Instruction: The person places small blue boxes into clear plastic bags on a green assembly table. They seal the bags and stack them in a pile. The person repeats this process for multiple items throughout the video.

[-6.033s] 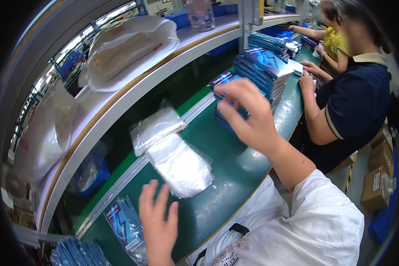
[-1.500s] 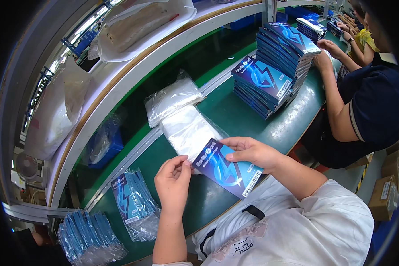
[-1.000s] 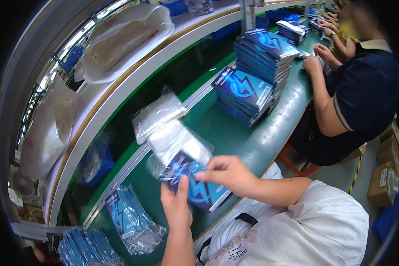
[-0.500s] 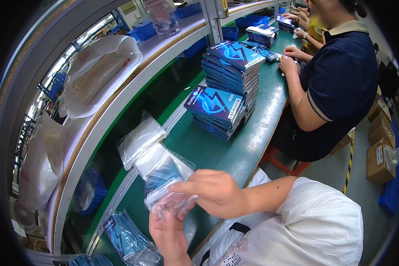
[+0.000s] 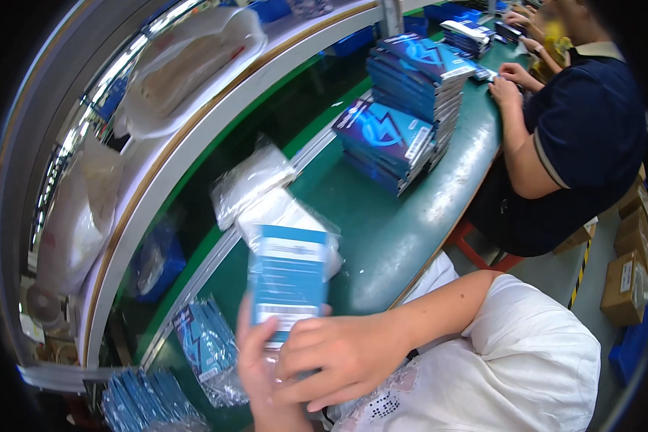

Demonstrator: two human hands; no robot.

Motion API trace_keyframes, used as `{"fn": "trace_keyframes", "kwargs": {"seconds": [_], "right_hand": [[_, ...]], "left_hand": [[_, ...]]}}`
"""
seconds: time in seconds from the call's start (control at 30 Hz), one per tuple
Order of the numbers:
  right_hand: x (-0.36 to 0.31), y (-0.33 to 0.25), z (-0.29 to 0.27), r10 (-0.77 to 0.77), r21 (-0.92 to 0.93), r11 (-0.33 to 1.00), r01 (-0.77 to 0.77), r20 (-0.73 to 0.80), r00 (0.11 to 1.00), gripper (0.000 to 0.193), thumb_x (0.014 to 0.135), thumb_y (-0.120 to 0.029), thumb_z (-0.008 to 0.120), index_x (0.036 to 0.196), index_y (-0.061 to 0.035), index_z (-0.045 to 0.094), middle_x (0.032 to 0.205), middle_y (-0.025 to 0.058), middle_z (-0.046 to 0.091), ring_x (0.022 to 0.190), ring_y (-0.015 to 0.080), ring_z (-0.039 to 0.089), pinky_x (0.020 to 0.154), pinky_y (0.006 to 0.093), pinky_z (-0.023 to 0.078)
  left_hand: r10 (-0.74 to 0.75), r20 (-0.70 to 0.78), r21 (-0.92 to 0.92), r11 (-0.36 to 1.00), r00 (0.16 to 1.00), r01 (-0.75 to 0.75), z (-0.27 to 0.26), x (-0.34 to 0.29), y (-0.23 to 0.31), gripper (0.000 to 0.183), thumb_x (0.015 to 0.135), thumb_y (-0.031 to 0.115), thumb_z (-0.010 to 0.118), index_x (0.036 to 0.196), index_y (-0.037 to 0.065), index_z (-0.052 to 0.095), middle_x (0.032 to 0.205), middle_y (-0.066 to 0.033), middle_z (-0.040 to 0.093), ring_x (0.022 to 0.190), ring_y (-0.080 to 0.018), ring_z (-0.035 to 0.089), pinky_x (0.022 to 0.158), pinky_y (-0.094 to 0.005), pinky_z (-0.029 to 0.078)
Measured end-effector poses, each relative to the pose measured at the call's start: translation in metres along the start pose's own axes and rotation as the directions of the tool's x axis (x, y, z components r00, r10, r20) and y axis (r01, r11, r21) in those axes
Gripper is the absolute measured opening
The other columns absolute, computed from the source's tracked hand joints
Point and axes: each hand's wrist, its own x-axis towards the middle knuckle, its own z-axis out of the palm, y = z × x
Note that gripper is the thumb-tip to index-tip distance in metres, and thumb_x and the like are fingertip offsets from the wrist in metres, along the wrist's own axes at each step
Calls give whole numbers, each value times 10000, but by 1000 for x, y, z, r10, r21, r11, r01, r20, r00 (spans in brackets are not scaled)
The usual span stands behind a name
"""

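Left hand (image 5: 255, 363) holds a flat blue pack (image 5: 290, 270) at the lower middle, right hand (image 5: 342, 356) at its bottom end

At the far left of the frame, a pale plastic sack (image 5: 79, 219) sits on the curved shelf (image 5: 140, 194), with a small fan (image 5: 45, 302) below. A larger white sack (image 5: 194, 68) is at the upper left. In the lower left, a row of blue bagged packs (image 5: 147, 399) stands on edge, and just to its right lies a pile of bagged packs (image 5: 209, 345). Above that pile is a blue bin (image 5: 162, 270) with clear plastic in it.

Further right, a bundle of clear bags (image 5: 252, 183) overlaps the metal rail; a whitish bag stack (image 5: 277, 209) touches it and lies on the green surface (image 5: 381, 245). The blue pack hides part of this stack, its printed face toward the camera and clear film along its edge. The left hand is narrow, thumb in front of the pack's lower left corner, fingers behind. The right hand has curled, blurred fingers; whether they grip the film I cannot tell.

Right of centre, a short stack of blue boxes (image 5: 389, 147) stands beside a taller stack (image 5: 425, 75). At the right, a co-worker in a dark shirt (image 5: 590, 137) sits near a red stool (image 5: 475, 248), with cardboard boxes (image 5: 626, 281) at the right edge.
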Motion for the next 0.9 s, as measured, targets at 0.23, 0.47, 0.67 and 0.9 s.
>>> {"fn": "trace_keyframes", "kwargs": {"seconds": [0.23,0.47,0.67,0.9], "right_hand": [[-23,16,-31,299,-44,948,-316,-220,929,314,832,-159,641,1104,-15,578,851,115,580,739,266,597,618,354,489],[-19,31,0,501,48,865,-499,-38,864,330,858,-189,618,1124,1,578,932,135,586,838,279,600,731,368,492],[19,62,76,751,173,636,-752,84,655,704,932,-481,439,1322,102,378,1243,299,466,1138,419,480,976,408,391],[89,121,194,949,266,298,-917,19,314,739,939,-535,314,1341,83,368,1291,288,455,1227,421,401,1030,480,307]], "left_hand": [[940,-165,911,261,297,-320,-85,-20,28,484,845,55,547,1312,-19,443,1286,-175,496,1175,-280,487,1014,-404,371],[723,-81,985,-48,686,167,-124,-26,10,541,879,254,601,1345,35,434,1406,-183,386,1301,-316,374,1064,-416,291],[592,-574,735,677,566,38,-180,-31,47,580,927,418,537,1297,-20,453,1330,-160,446,1206,-257,446,982,-356,367],[75,-457,70,996,886,-48,-214,-15,35,364,947,292,525,1156,-5,555,1061,-84,635,942,-187,610,857,-339,473]]}}
